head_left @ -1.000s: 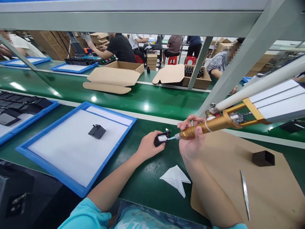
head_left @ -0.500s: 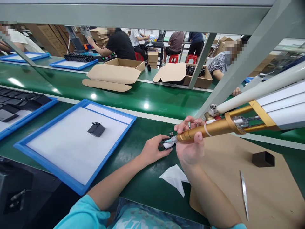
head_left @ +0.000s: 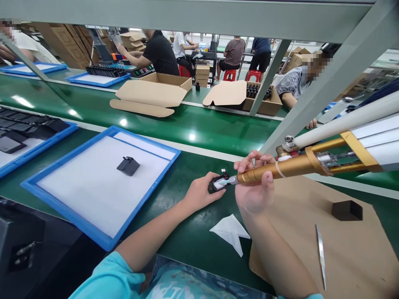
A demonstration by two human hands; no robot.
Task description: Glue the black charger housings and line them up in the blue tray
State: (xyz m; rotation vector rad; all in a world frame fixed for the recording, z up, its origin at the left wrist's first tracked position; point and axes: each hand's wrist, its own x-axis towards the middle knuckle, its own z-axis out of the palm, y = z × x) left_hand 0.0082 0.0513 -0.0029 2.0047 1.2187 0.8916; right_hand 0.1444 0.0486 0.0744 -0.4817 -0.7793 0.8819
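Observation:
Between the thumb and fingers of my left hand (head_left: 202, 191) is a small black housing (head_left: 215, 187), tilted, with something white inside it. My right hand (head_left: 255, 187) is closed around the gold barrel of a dispensing gun (head_left: 283, 168). The gun's thin tip points left, at the open side of the housing. A small connector on wires stands up at the housing's far edge. In front of my hands lies a folded white cloth or paper (head_left: 232, 232) on the green bench.
A blue-rimmed tray (head_left: 146, 199) at left bears one black housing (head_left: 128, 166); another tray (head_left: 34, 155) holds several. Tweezers (head_left: 321, 257) and a black block (head_left: 347, 210) lie on cardboard (head_left: 289, 232) at right. A grey frame post (head_left: 321, 79) slants nearby. Co-workers sit beyond the belt (head_left: 149, 131).
The gun and my right hand have shifted slightly right, so its tip sits further out along the housing. More of the housing's inside shows. The whole view has moved a little.

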